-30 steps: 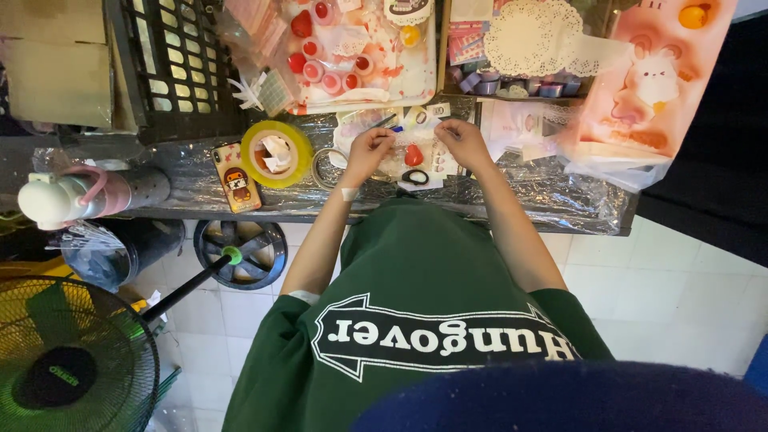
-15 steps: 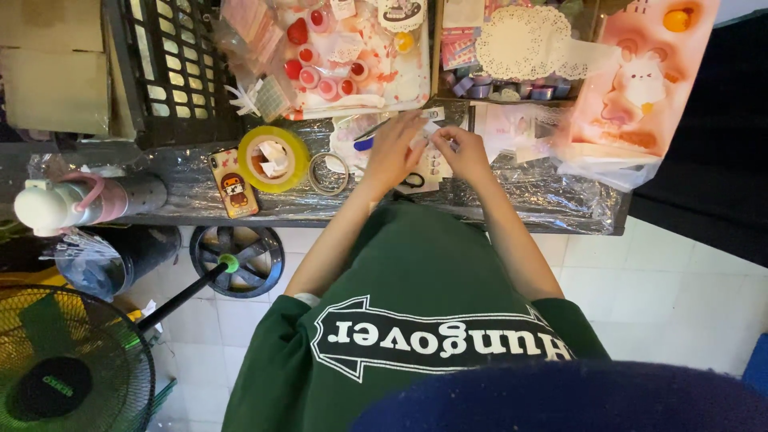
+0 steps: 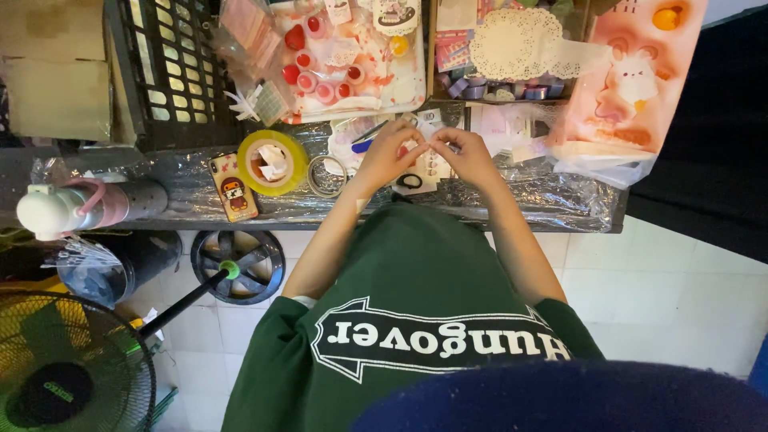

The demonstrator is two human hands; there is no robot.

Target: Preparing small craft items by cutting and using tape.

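Up close, both hands met over foil-covered table [image 3: 560, 210]. Left hand [image 3: 390, 155] and right hand [image 3: 468, 157] had fingertips pinched together on small pale item [image 3: 429, 146], too tiny to identify. Item sat between hands, above sticker sheets [image 3: 428, 170] near table's near edge. Left of hands: clear tape ring [image 3: 326, 177], yellow tape roll [image 3: 272, 162], phone [image 3: 233, 186]. Farther off: tray of red-capped pots [image 3: 384, 80], white doily [image 3: 516, 44]. Pink bunny bag [image 3: 632, 80] lay right.
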